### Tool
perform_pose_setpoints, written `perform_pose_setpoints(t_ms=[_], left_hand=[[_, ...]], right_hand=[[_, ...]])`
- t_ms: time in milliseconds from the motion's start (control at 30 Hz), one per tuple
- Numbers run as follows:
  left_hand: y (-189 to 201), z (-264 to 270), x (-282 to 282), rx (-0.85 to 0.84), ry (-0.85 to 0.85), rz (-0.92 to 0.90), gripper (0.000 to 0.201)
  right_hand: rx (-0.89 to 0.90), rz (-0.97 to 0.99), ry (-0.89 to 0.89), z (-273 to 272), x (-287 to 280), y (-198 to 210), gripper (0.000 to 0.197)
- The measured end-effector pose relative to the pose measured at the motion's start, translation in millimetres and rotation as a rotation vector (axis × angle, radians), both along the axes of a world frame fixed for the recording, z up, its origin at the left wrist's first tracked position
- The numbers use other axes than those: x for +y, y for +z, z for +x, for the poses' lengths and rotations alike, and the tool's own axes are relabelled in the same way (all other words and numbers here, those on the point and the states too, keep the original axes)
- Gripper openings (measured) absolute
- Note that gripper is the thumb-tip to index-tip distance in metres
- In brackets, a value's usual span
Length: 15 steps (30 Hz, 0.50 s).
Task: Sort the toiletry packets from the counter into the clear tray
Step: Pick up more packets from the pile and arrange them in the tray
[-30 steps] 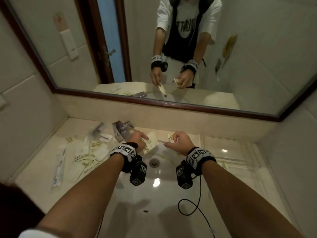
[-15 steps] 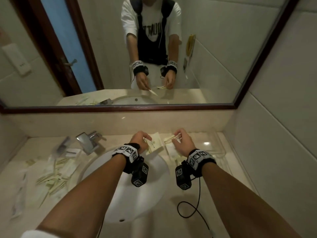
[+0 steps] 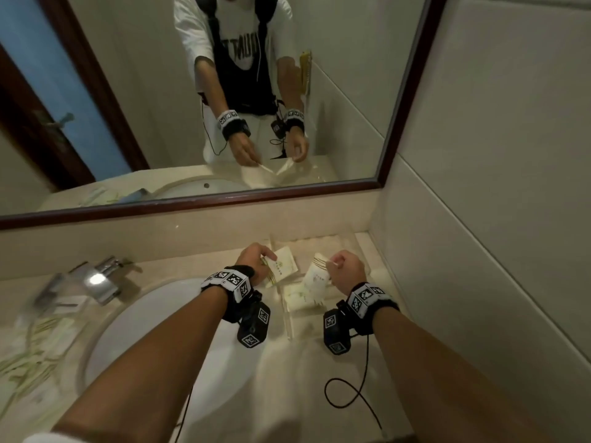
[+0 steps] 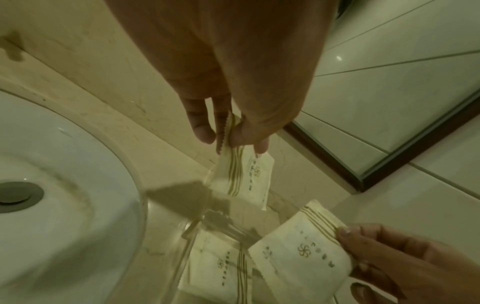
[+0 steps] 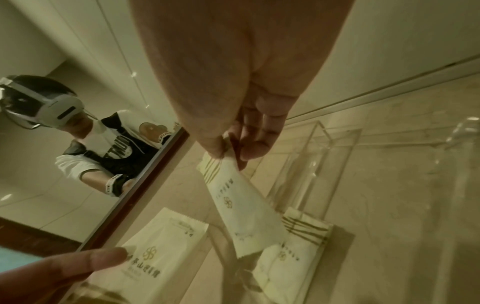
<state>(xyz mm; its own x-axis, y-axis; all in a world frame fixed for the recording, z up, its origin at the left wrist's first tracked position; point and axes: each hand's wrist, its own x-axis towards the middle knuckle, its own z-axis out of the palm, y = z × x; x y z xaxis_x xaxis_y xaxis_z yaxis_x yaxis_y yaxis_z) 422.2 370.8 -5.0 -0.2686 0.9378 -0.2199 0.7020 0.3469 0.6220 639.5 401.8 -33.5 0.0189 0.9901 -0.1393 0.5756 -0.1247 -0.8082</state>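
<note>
A cream packet (image 3: 281, 266) is pinched by its serrated top edge in the grip of the left hand (image 3: 254, 260); a second packet (image 3: 316, 276) is pinched at its striped end in the grip of the right hand (image 3: 347, 266); both packets are hung in the air over the near-left part of the clear tray (image 3: 358, 241), which is set on the bench (image 3: 319, 378) in the right corner, just beside the sink (image 3: 153, 330). One packet already placed (image 3: 299, 298) is seen lying flat in the tray; in the right wrist view it lies directly under the hanging packet, inside a walled compartment; whether more lie beneath it cannot be told. A loose pile of packets (image 3: 35, 353) is left on the bench at the far left, beyond the tap (image 3: 96, 279), blurred, count not readable.

Step in hand, as judged: delivery of two packets to the tray, release not yet made; the task is taken to be at an early stage, most of the pile being unsorted.

Next move, as judged: each packet is to be lowered inside the tray walls and let go flat, matched to the one already there if of the same kind; thin clear walls are hard to see, so an edge may be caught and a packet dropped onto the bench or toward the sink.
</note>
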Motion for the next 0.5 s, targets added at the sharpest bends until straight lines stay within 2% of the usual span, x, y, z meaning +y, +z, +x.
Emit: perform_pose_setpoints(t_ms=[100,200,367,500], left_hand=[[-5,14,3,0.009,0.005,-0.009,0.038],[-11,24,2,0.022,0.006,-0.017,0.038],[-22,25,-1,0.013,0.042,-0.041,0.036],[-26,19,-3,0.012,0.069,-0.047,0.034]], right_hand=[[0.038,-0.048,-0.081,16,2,-18,0.015],[0.102,-0.103,-0.124,22,-1,-28,0.016],[0.136,-0.191,-0.154,16,-7,-51,0.025],[0.110,-0.321,-0.106,9,-6,-67,0.034]])
